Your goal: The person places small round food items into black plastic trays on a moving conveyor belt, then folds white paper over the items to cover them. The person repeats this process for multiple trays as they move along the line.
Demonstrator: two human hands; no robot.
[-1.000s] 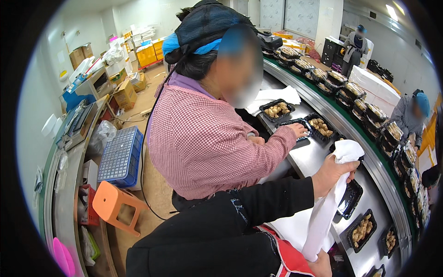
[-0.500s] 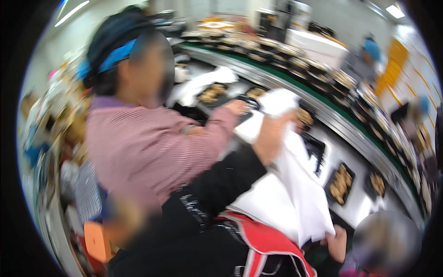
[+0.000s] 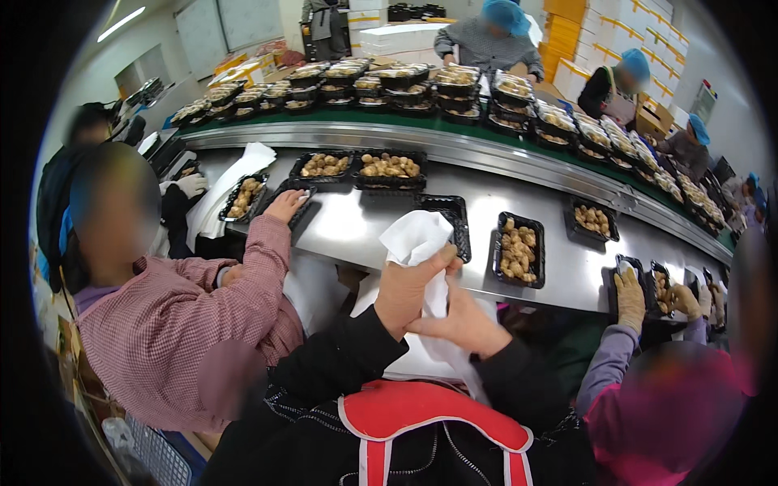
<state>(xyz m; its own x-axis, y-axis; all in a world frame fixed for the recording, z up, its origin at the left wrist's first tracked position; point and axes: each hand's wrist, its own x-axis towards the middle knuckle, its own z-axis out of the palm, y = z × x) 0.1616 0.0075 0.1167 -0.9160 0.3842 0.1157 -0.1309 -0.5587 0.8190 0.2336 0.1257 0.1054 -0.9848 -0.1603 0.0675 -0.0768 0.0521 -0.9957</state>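
Note:
My left hand (image 3: 405,293) is closed around the upper part of a bunched white sheet (image 3: 416,236), its loose top standing up above the fist. Just below and to the right, my right hand (image 3: 466,321) wraps round the same sheet, whose tail (image 3: 454,360) hangs down toward my lap. Cloth or paper, I cannot make out which. Beyond my hands, at the edge of the steel table (image 3: 340,223), is a black plastic tray (image 3: 452,217). To its right lies a black tray of brown mushroom-like pieces (image 3: 517,249).
More filled trays (image 3: 389,166) line the table. Behind it, a green conveyor belt (image 3: 324,116) carries stacked packs (image 3: 458,81). At my left, a co-worker's pink-checked sleeve (image 3: 203,308) reaches a tray. At my right, another person's gloved hand (image 3: 629,298) touches a tray.
The white sheet, stretched wide between my hands before, is now bunched upright. My right hand has come up beside my left. The view has turned to face the table more squarely.

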